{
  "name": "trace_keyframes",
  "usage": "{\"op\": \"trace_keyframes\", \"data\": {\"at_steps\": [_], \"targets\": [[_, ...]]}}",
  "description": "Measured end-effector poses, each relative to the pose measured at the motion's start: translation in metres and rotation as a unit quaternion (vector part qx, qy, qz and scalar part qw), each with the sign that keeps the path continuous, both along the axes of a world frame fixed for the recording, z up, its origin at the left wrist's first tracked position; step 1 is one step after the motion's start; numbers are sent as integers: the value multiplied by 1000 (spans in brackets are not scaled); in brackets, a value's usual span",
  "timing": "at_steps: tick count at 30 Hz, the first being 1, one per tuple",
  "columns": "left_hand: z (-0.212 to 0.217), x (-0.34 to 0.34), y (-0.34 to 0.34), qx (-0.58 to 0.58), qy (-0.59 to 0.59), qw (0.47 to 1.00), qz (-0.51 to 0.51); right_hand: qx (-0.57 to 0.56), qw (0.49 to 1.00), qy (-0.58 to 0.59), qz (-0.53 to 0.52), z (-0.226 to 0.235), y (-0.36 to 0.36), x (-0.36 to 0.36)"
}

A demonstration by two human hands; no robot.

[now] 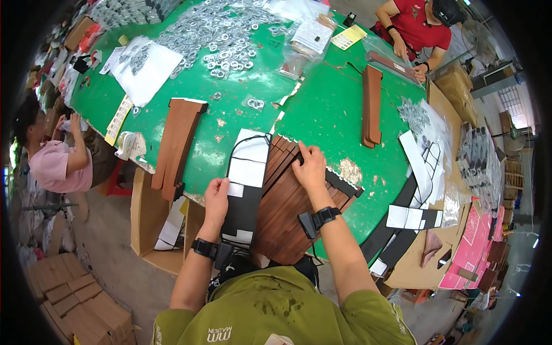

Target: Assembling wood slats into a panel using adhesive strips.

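At the table's near edge, a fanned pile of brown strips [282, 213] with black and white ends lies in front of me. A long black-and-white strip [247, 167] with a thin black cord looped on it lies along the pile's left side. My left hand [217, 201] is closed, thumb and fingers pinching the left edge of this strip. Over the far end of the pile, my right hand [311, 168] has its thumb and forefinger closed on the end of a brown strip. Its other fingers are curled and partly hidden.
Brown strip stacks [179, 144] [371, 106] lie left and right on the green table [230, 103]. Bagged metal rings [215, 40] heap at the back. More black-and-white strips [414, 217] lie right. One person [414, 29] works at far right, another [60, 158] sits left.
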State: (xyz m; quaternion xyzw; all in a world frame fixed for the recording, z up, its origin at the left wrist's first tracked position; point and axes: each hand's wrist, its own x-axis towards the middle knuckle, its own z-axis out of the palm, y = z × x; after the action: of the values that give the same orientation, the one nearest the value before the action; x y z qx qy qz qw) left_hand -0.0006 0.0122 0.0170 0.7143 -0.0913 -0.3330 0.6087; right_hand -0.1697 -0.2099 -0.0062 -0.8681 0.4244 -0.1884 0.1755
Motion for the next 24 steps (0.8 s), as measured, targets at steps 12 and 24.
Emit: {"op": "trace_keyframes", "data": {"at_steps": [12, 24], "targets": [[31, -3, 0, -30, 49, 998, -14, -4, 983, -171, 65, 49, 35, -6], [46, -14, -12, 4, 48, 998, -42, 13, 959, -140, 245, 111, 100, 9]]}}
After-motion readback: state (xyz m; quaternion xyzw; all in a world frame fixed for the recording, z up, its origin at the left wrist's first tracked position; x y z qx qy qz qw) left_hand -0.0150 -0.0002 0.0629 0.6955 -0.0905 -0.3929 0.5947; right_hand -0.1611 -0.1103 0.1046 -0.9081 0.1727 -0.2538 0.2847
